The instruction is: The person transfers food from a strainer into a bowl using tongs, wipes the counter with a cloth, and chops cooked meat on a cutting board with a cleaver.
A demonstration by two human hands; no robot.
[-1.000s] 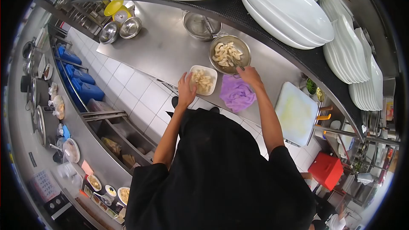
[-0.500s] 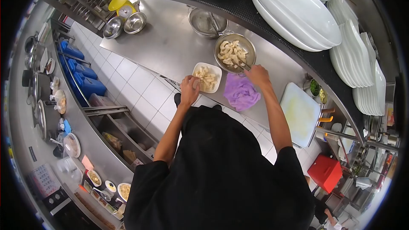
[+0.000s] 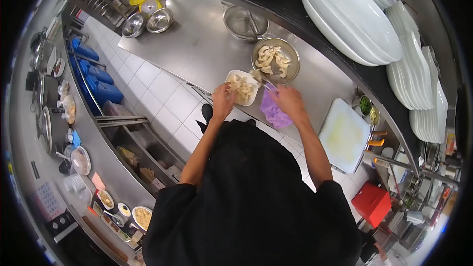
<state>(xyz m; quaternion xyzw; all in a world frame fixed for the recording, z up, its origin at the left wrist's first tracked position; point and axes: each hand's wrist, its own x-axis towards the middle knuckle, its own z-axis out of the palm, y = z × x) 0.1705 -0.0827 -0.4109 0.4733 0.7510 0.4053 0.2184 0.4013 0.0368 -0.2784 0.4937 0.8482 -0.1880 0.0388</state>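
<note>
My right hand (image 3: 287, 99) is closed on the handle of a metal utensil (image 3: 262, 79), whose end is between the two food containers. At the left rim of a white square bowl (image 3: 242, 87) rests my left hand (image 3: 224, 97); whether its fingers grip the rim is hard to tell. Pale food pieces lie in this bowl. Just behind and to the right, a round metal bowl (image 3: 293, 64) holds more pale pieces spread to its sides. A purple cloth (image 3: 274, 112) lies on the counter, partly under my right hand.
A metal strainer or bowl (image 3: 235, 22) stands behind, two steel bowls (image 3: 160, 20) at the counter's left end. A cutting board (image 3: 344, 135) lies at right. White plates (image 3: 352, 17) fill the shelf above. A red box (image 3: 371, 204) is lower right.
My right hand has moved left with the utensil, from the round metal bowl toward the white bowl. The pieces in the round bowl are now spread apart, with fewer in its middle.
</note>
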